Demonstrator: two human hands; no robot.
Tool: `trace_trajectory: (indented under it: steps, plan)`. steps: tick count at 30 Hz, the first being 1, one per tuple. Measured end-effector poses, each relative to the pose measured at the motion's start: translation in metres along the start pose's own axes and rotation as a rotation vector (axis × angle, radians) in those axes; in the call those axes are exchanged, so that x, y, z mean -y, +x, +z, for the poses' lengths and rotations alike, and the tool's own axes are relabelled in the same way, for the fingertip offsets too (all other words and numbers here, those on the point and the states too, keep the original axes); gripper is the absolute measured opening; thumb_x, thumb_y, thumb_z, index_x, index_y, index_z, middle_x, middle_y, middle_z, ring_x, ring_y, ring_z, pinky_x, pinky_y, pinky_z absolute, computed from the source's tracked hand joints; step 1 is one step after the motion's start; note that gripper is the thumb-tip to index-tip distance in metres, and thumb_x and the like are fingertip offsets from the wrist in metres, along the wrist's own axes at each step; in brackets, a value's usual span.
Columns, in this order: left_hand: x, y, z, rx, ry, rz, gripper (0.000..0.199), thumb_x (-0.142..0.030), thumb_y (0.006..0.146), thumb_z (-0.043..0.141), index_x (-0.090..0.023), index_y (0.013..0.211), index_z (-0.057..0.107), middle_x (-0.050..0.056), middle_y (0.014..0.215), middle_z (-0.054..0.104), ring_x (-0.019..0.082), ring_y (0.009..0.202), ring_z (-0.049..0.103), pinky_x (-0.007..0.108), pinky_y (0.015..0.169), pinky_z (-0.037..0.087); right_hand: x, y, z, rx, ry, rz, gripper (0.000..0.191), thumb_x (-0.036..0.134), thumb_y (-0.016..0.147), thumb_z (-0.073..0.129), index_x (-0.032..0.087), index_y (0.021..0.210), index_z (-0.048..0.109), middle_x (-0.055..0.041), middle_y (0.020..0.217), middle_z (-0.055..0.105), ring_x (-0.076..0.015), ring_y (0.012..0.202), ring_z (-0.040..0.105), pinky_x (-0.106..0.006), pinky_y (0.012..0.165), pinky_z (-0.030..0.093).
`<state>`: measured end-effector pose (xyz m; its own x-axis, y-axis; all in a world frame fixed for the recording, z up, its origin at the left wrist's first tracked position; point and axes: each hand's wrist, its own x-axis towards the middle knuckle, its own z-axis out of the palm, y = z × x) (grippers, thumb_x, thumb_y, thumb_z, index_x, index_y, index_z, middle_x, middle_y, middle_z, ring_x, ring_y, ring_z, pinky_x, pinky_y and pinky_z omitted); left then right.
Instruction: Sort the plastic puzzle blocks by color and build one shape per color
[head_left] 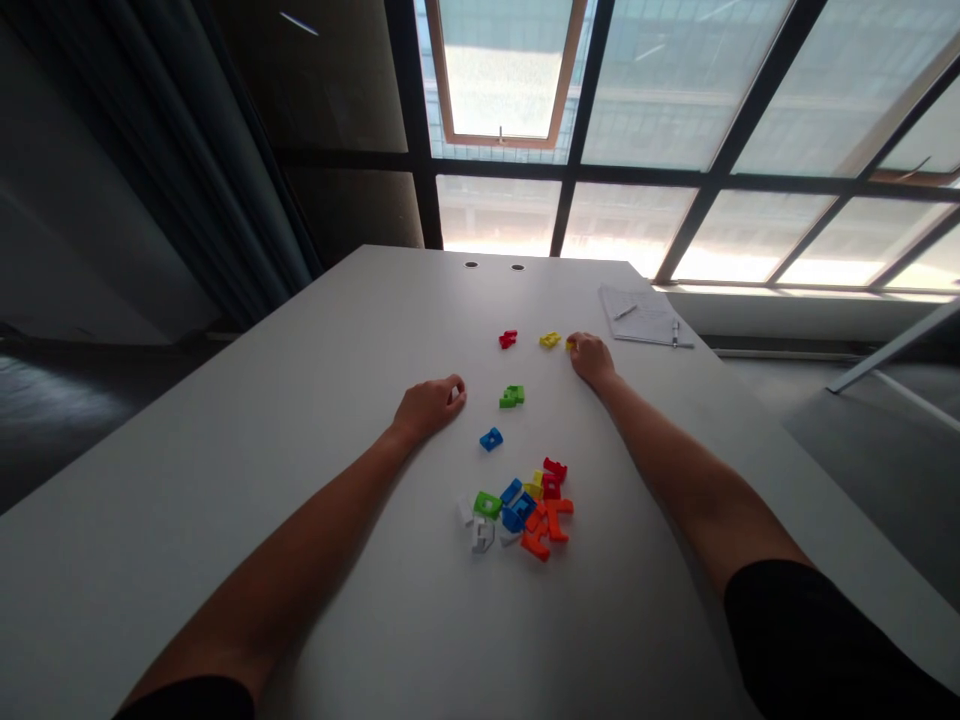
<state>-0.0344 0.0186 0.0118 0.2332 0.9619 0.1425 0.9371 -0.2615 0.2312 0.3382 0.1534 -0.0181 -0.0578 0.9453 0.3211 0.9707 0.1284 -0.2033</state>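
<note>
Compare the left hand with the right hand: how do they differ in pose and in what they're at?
The left hand is nearer the camera; the right hand reaches farther across the white table. The right hand's fingertips are at a yellow piece, whereas the left hand shows no piece at its fingers. A gap shows inside the left hand's curled fingers; the right hand's grip is too small to judge. Both hands are bare.

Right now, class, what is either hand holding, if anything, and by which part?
The right hand covers part of a yellow piece; whether it grips it, and where, cannot be told. The left hand shows nothing held.
</note>
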Motion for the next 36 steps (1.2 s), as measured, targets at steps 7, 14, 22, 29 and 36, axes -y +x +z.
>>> trace_trajectory:
  steps: [7,14,22,29,36]
  plan:
    - [0.001,0.0,0.002,-0.009,-0.002,0.005,0.024,-0.043,0.098,0.052,-0.029,0.107,0.07,0.002,0.087,0.077,0.022,0.078,0.07,0.03,0.069,0.046,-0.003,-0.004,0.009,-0.134,0.054,-0.081,0.055,0.014,0.093,0.053,0.009,0.148,0.057,-0.0194,0.146,0.063,-0.0301,0.135,0.056,-0.043,0.116,0.043]
    - [0.001,-0.001,0.001,-0.019,-0.001,0.013,0.024,-0.043,0.099,0.052,-0.029,0.107,0.07,0.002,0.088,0.077,0.023,0.078,0.07,0.03,0.068,0.045,0.002,-0.009,0.007,-0.05,-0.017,-0.003,0.044,0.028,0.099,0.054,0.019,0.141,0.066,-0.0172,0.14,0.065,-0.0369,0.124,0.058,-0.05,0.105,0.049]
    - [0.001,0.0,0.002,-0.019,-0.012,0.004,0.024,-0.044,0.098,0.053,-0.03,0.107,0.069,0.001,0.086,0.076,0.022,0.076,0.068,0.03,0.07,0.044,0.005,-0.011,0.002,0.04,-0.027,-0.041,0.057,0.025,0.102,0.047,0.021,0.158,0.05,-0.0156,0.154,0.059,-0.036,0.135,0.052,-0.055,0.111,0.043]
    - [0.001,0.0,0.001,-0.021,-0.015,0.001,0.023,-0.044,0.098,0.053,-0.03,0.106,0.069,0.001,0.086,0.076,0.022,0.076,0.068,0.029,0.068,0.043,0.012,-0.017,-0.001,0.002,-0.03,0.04,0.06,0.019,0.1,0.043,0.011,0.159,0.045,-0.0196,0.155,0.058,-0.0352,0.134,0.055,-0.047,0.111,0.043]
    - [0.003,0.001,0.004,-0.029,0.001,0.02,0.025,-0.045,0.098,0.052,-0.029,0.107,0.07,0.001,0.087,0.077,0.023,0.078,0.07,0.03,0.069,0.044,0.029,-0.056,-0.013,0.045,-0.046,-0.015,0.043,0.018,0.099,0.047,0.011,0.136,0.066,-0.019,0.135,0.071,-0.0345,0.125,0.06,-0.046,0.107,0.046]
